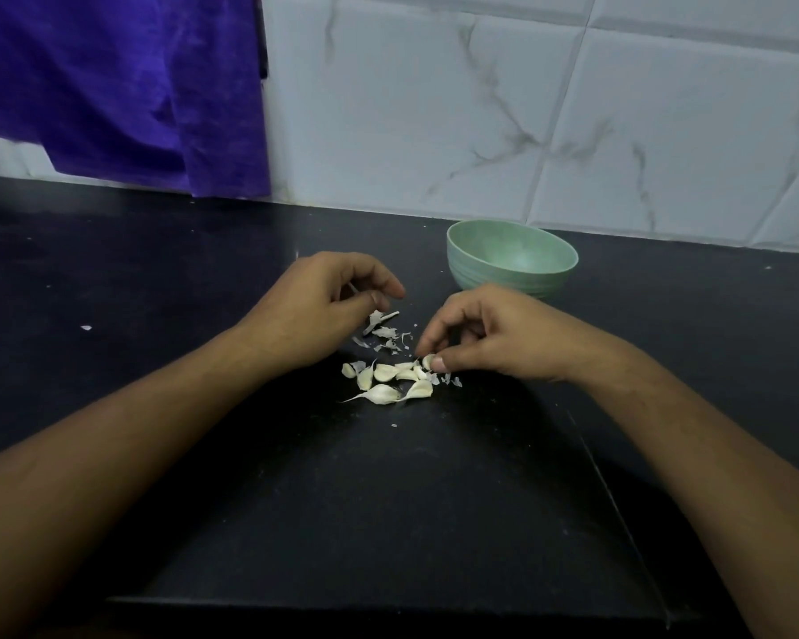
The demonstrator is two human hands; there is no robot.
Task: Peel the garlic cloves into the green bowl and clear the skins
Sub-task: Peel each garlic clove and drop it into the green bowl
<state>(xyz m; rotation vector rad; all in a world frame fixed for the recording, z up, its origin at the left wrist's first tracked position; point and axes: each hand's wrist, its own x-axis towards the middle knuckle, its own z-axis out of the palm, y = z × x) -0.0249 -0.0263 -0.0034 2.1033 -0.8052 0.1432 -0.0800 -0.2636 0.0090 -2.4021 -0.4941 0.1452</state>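
Near the green bowl (480, 281), right hand (499, 334) curled, fingertips (422, 349) on a garlic clove (428, 360)

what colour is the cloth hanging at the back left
Purple, a deep violet-blue. The hanging cloth shows best, and only, in the head view, draped in front of the white marbled wall tiles.

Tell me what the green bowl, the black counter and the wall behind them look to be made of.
Green bowl: probably plastic or melamine, matte; it has a soft dull sheen and moulded rings round the outside.
Counter: likely polished dark stone, though laminate is possible; smooth, black, faintly reflective.
Wall tiles: glazed ceramic with a marble look; glossy, with grey veins and straight joint lines.
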